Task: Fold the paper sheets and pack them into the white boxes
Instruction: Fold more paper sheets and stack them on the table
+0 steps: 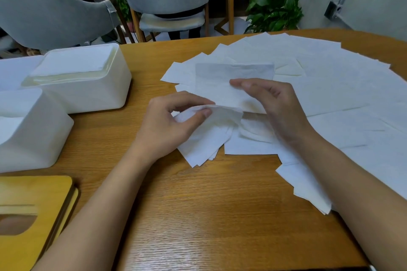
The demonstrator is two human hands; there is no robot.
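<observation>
On the bench (pixel 198 215), right of the open white box (pixel 92 97), the left hand (pixel 174 123) is the nearer one to that box, its grip pinching the near left end of the lifted sheet (pixel 220 92) between thumb and forefinger. Farther right of the box, the right hand (pixel 273 103) curls its grip over the sheet's other end, thumb hidden. The sheet's long axis runs crosswise, so packing likely means carrying it leftward to the box. Beyond, loose sheets (pixel 330 86) fan out far right of the box.
</observation>
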